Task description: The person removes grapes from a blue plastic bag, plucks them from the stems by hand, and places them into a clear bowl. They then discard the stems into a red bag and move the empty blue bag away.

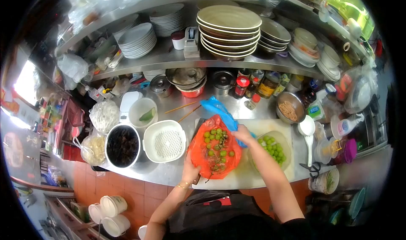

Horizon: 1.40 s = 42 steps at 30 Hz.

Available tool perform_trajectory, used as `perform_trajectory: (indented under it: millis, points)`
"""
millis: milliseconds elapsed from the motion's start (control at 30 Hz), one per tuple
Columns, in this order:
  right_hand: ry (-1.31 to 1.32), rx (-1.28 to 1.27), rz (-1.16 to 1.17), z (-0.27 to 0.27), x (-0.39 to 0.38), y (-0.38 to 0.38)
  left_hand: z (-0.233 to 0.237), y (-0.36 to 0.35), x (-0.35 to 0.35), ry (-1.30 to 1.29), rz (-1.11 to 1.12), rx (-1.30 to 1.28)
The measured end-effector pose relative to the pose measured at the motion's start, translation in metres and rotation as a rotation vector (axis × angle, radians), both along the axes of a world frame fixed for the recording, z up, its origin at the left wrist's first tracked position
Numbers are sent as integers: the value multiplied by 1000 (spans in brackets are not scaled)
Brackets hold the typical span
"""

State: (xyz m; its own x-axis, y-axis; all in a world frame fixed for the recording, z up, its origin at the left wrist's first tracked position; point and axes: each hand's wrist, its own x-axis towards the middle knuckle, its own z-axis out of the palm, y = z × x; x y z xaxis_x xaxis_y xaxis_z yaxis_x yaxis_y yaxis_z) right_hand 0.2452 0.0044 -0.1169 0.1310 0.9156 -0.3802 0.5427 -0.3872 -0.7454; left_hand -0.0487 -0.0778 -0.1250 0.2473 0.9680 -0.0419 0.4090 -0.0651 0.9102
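Note:
An orange plastic bag (198, 149) lies spread open on the white cutting board (249, 172), with round green fruits (223, 153) and dark stems inside. My left hand (191, 169) grips the bag's lower left edge; a knife handle (196, 179) shows close beside it. At the bag's upper right, my right hand (242, 134) is closed on the blue plastic bag (220, 112), which lies against the orange one. To the right, partly behind my right forearm, a clear bowl (287, 149) holds more green fruits (275, 150).
Left of the board are a white colander (165, 141) and a pot of dark food (123, 145). Chopsticks (181, 107) lie behind. A metal bowl (290, 107), white ladle (308, 140) and scissors (314, 169) are right. Stacked bowls (229, 18) stand on the shelf (169, 63).

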Motion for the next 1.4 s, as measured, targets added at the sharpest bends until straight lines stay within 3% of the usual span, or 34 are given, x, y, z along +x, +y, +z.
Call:
perform_trajectory:
  millis: [100, 200, 333, 433, 467, 533, 600, 667, 700, 733, 767, 833, 867, 900, 967, 1000, 1067, 1133, 1200, 1300, 1400]
  points:
    - [81, -11, 156, 47, -35, -21, 14, 7, 24, -790, 100, -309]
    - [13, 84, 341, 47, -75, -51, 61, 13, 48, -931, 184, -580]
    - [-205, 210, 529, 35, -107, -86, 41, 16, 63, -591, 251, -261]
    - [50, 523, 455, 37, -82, -75, -3, 17, 53, -267, 397, -80]
    - [98, 230, 225, 43, -72, -61, -10, 15, 50, -133, 423, -72]
    - [-490, 671, -148, 13, -54, -37, -13, 10, 46, -41, 364, -20]
    - [-306, 306, -275, -30, -38, -15, -16, 6, 43, 42, 322, 35]
    - [150, 183, -195, -48, -24, -3, -23, 1, 43, 111, 300, 80]
    - [374, 113, -151, -46, -24, -1, -22, 1, 42, 119, 277, 67]
    - [383, 153, -217, -46, -30, 1, -22, 1, 40, 127, 253, 54]
    - [447, 134, -142, -46, -32, -3, -21, 1, 39, 134, 231, 40]
    - [574, 87, 1, 7, -44, -28, -37, 11, 40, -6, 230, -70]
    - [542, 111, 82, 16, -54, -41, -41, 17, 42, -76, 225, -124]
    - [508, 138, 165, 20, -65, -55, -25, 22, 47, -341, 287, -314]
    - [169, 430, 433, 26, -82, -80, 14, 24, 61, -875, 397, -694]
    - [11, 464, 428, 28, -92, -93, 5, 27, 66, -911, 448, -686]
    - [-147, 510, 448, 13, -104, -111, 0, 23, 69, -465, 296, -387]
    - [11, 523, 482, 29, -101, -120, -12, 22, 67, -147, 262, -240]
    - [142, 601, 474, 31, -91, -130, -14, 25, 61, -45, 276, -205]
    - [-335, 745, 335, 80, -82, -152, 6, 29, 64, -30, 337, -171]
    - [-195, 525, 199, 42, -81, -156, 14, 25, 69, -35, 309, -124]
